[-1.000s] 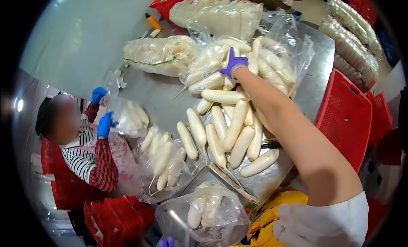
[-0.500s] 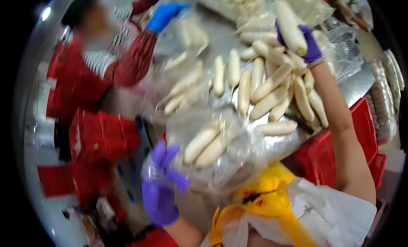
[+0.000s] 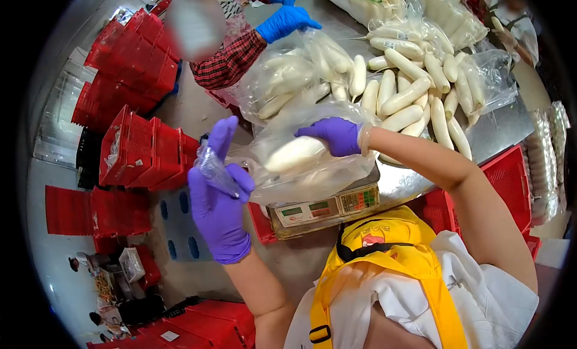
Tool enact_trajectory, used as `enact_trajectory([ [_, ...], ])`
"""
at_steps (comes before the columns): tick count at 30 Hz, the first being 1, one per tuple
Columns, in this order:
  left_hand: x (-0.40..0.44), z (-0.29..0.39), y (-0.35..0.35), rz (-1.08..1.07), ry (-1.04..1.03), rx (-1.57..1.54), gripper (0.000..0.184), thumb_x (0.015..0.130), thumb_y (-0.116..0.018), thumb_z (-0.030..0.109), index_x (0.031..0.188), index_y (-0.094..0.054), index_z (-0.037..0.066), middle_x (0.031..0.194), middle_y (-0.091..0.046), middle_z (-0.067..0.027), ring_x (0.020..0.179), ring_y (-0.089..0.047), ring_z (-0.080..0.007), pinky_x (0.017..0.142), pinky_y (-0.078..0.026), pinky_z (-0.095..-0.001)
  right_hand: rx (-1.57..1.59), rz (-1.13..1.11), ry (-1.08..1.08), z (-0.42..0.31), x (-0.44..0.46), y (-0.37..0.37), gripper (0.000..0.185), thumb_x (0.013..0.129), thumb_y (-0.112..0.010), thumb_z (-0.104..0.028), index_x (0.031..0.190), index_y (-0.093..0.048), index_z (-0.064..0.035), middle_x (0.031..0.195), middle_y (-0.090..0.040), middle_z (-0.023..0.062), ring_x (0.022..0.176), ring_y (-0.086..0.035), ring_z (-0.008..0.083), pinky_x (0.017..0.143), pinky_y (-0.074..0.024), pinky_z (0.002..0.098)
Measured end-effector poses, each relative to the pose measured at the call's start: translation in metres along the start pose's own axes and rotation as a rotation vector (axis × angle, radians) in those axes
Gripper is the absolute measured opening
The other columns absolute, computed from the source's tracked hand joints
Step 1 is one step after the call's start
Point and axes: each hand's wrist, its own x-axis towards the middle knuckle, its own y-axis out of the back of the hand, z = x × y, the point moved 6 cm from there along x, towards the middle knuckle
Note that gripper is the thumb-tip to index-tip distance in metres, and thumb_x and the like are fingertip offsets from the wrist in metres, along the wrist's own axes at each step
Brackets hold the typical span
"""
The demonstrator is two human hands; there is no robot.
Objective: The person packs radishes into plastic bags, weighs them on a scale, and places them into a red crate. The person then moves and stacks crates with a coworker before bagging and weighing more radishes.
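My left hand (image 3: 219, 199), in a purple glove, has the bunched edge of a clear plastic bag (image 3: 336, 187) caught between thumb and fingers. Inside the mouth of that bag, my right hand (image 3: 339, 136), gloved in purple too, grips the end of a white daikon radish (image 3: 294, 155). The bag lies over a digital scale (image 3: 321, 209), whose display and keypad show below it. Just beyond my right wrist is a pile of loose daikon radishes (image 3: 406, 97).
Across the metal table (image 3: 505, 130), a co-worker's blue-gloved hand (image 3: 285, 23) holds a bag of radishes (image 3: 327, 54). Filled bags (image 3: 366, 6) lie at the back. Red crates (image 3: 150, 148) are stacked on the left; another red crate (image 3: 511, 181) stands at the right.
My right hand has come from the far right pile to the bag, bringing a daikon radish into it. My left hand has moved slightly up, and the view has shifted.
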Motion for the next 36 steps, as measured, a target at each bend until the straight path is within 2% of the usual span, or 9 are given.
enact_trajectory([
  [5, -0.006, -0.006, 0.005, 0.129, -0.009, 0.341, 0.054, 0.097, -0.042, 0.033, 0.137, -0.039, -0.005, 0.135, -0.048, -0.0189, 0.091, -0.058, -0.0150, 0.078, -0.045, -0.0268, -0.295, -0.180, -0.116, 0.014, -0.011, -0.014, 0.071, 0.073, -0.066, -0.011, 0.139, -0.039, -0.0110, 0.123, -0.056, 0.0188, 0.113, -0.054, 0.0353, 0.095, -0.0433, 0.0408],
  [10, -0.010, -0.008, 0.001, 0.241, -0.058, 0.702, 0.042, 0.095, -0.052, 0.029, 0.126, -0.055, 0.001, 0.115, -0.063, -0.0106, 0.096, -0.059, -0.0144, 0.079, -0.044, -0.0237, -0.461, 0.062, 0.019, -0.026, -0.043, 0.029, 0.075, 0.069, -0.070, -0.008, 0.138, -0.041, -0.0080, 0.123, -0.055, 0.0207, 0.111, -0.055, 0.0348, 0.097, -0.0428, 0.0412],
  [18, -0.058, 0.031, 0.005, 0.601, -0.291, 1.627, 0.052, 0.077, -0.073, 0.049, 0.086, -0.070, -0.002, 0.075, -0.067, -0.0156, 0.069, -0.064, -0.0248, 0.067, -0.050, -0.0326, 0.356, 0.592, -0.134, -0.096, -0.135, 0.116, 0.048, 0.089, -0.056, -0.006, 0.136, -0.047, -0.0042, 0.120, -0.060, 0.0086, 0.112, -0.054, 0.0145, 0.099, -0.0394, 0.0289],
  [20, -0.073, 0.044, 0.006, 0.709, -0.318, 1.620, 0.036, 0.088, -0.066, 0.034, 0.096, -0.070, -0.001, 0.085, -0.071, -0.0083, 0.076, -0.061, -0.0092, 0.071, -0.049, -0.0257, 0.342, 0.765, -0.091, -0.082, -0.160, 0.126, 0.051, 0.093, -0.052, -0.015, 0.141, -0.039, -0.0045, 0.130, -0.052, 0.0103, 0.121, -0.047, 0.0176, 0.106, -0.0310, 0.0309],
  [22, -0.082, 0.048, 0.016, 0.743, -0.391, 1.742, 0.036, 0.088, -0.066, 0.034, 0.097, -0.070, 0.000, 0.090, -0.071, -0.0112, 0.080, -0.064, -0.0125, 0.075, -0.049, -0.0272, 0.319, 0.838, -0.182, -0.051, -0.187, 0.120, 0.052, 0.094, -0.052, -0.020, 0.141, -0.036, -0.0050, 0.133, -0.049, 0.0114, 0.125, -0.043, 0.0185, 0.108, -0.0279, 0.0317],
  [24, -0.086, 0.051, 0.015, 0.671, -0.501, 1.723, 0.066, 0.071, -0.073, 0.058, 0.098, -0.068, -0.003, 0.089, -0.067, -0.0180, 0.082, -0.065, -0.0291, 0.072, -0.050, -0.0377, 0.417, 0.931, -0.231, -0.052, -0.192, 0.102, 0.051, 0.094, -0.053, -0.020, 0.140, -0.037, -0.0050, 0.136, -0.045, 0.0120, 0.127, -0.040, 0.0197, 0.109, -0.0267, 0.0320],
  [31, -0.076, 0.012, -0.028, 0.452, -0.511, 1.861, 0.079, 0.065, -0.072, 0.065, 0.102, -0.063, -0.005, 0.084, -0.063, -0.0194, 0.079, -0.061, -0.0321, 0.076, -0.048, -0.0396, 0.034, 0.989, -0.266, -0.068, -0.162, 0.058, 0.079, 0.076, -0.076, -0.020, 0.140, -0.035, -0.0028, 0.136, -0.045, 0.0170, 0.127, -0.042, 0.0264, 0.106, -0.0337, 0.0364],
  [35, -0.065, -0.038, -0.025, 0.347, -0.690, 2.205, 0.050, 0.073, -0.070, 0.045, 0.097, -0.065, 0.001, 0.075, -0.062, -0.0156, 0.071, -0.059, -0.0302, 0.074, -0.046, -0.0443, -0.635, 0.724, -0.453, -0.087, -0.137, 0.031, 0.104, 0.060, -0.083, -0.026, 0.144, -0.028, -0.0037, 0.136, -0.043, 0.0203, 0.123, -0.044, 0.0349, 0.103, -0.0352, 0.0385],
  [36, -0.057, -0.043, -0.003, 0.344, -0.441, 2.114, 0.042, 0.075, -0.069, 0.039, 0.093, -0.065, 0.001, 0.074, -0.062, -0.0146, 0.071, -0.060, -0.0294, 0.074, -0.047, -0.0428, -0.795, 0.699, -0.562, -0.074, -0.143, 0.029, 0.098, 0.063, -0.080, -0.025, 0.144, -0.029, -0.0042, 0.132, -0.047, 0.0211, 0.118, -0.048, 0.0360, 0.100, -0.0374, 0.0394],
])
